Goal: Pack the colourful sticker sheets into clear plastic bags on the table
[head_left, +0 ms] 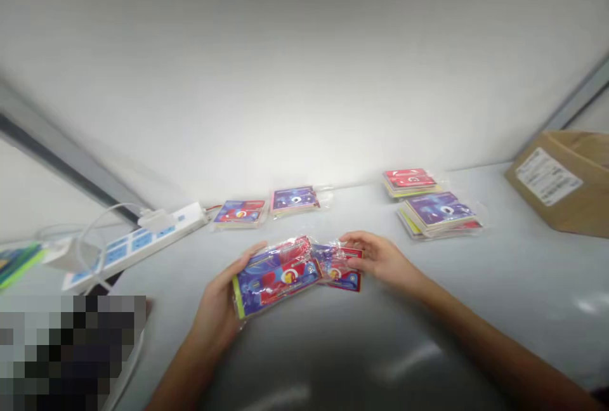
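My left hand (221,297) grips a clear plastic packet of cards (280,278), printed blue and red with a yellow-green edge at its left. To its right, my right hand (375,257) pinches a blue and red card (349,279) between thumb and fingers, at the open end of the plastic. Part of this card lies behind or inside the clear film; which, I cannot tell. Whether more cards sit under it is hidden. Both hands are above the grey table (361,347), near its middle.
Bagged card packs lie behind my hands: a blue-red pack (240,212), a purple pack (295,198), a red pack (410,179) and another purple pack (440,209). A white power strip (143,243) with cables is at left. An open cardboard box (566,182) stands at right.
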Action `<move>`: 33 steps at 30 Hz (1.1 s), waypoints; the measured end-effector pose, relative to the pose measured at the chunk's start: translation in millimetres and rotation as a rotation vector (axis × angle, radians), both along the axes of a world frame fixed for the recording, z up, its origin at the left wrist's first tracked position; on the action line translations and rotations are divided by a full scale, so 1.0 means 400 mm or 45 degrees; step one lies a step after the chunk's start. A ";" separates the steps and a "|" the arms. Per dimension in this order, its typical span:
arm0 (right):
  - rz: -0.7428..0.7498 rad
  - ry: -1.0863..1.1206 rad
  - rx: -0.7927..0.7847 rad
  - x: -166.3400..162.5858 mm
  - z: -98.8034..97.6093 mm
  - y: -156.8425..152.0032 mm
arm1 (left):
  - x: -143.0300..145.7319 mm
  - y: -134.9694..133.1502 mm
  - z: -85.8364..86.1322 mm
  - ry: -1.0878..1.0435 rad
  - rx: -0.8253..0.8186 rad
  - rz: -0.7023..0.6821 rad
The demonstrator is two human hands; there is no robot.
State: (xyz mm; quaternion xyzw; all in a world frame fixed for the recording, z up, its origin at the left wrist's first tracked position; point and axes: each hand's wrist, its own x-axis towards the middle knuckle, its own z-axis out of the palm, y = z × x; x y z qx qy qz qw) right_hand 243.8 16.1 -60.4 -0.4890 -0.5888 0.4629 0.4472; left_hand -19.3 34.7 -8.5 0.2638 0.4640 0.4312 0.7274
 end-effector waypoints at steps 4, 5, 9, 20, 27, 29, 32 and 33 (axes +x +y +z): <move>-0.214 0.142 -0.025 0.020 0.001 0.011 | 0.001 -0.002 -0.001 0.034 0.020 0.022; -0.286 0.153 -0.017 0.025 0.005 0.013 | 0.002 -0.002 -0.001 0.033 0.010 0.017; -0.518 0.166 0.054 0.044 0.026 0.017 | 0.001 -0.003 -0.003 0.014 -0.006 0.015; -0.569 0.229 0.103 0.042 0.041 0.006 | 0.015 -0.011 -0.006 0.056 -0.027 -0.055; -0.721 0.250 0.205 0.052 0.040 0.008 | 0.015 -0.012 -0.011 0.122 -0.008 -0.110; -0.719 0.229 0.216 0.051 0.040 0.008 | 0.015 -0.013 -0.010 0.151 0.009 -0.144; -0.706 0.194 0.234 0.043 0.041 0.006 | 0.017 -0.016 -0.009 0.189 0.033 -0.184; -0.711 0.189 0.235 0.040 0.041 0.005 | 0.018 -0.017 -0.008 0.196 0.038 -0.195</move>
